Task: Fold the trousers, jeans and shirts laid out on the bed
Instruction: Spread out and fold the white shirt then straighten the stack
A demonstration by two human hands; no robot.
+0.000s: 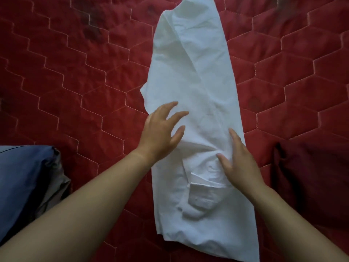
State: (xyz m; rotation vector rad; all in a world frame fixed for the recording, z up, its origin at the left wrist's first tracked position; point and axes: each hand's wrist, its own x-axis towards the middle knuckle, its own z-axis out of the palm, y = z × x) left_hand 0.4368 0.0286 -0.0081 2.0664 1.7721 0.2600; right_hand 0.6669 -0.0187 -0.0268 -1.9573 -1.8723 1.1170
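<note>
Head view gives us one red quilted bed [75, 72] filling the frame, with one white shirt [198, 82] lying on it as a long strip from top centre to lower right. We count one blue garment [24, 176] at the left edge and one dark red cloth [306, 176] at the right edge. Of two hands, the left hand [160, 133] has its grip released, fingers spread at the shirt's left edge. The right hand [239, 163] has its grip released, fingers flat on the shirt.
</note>
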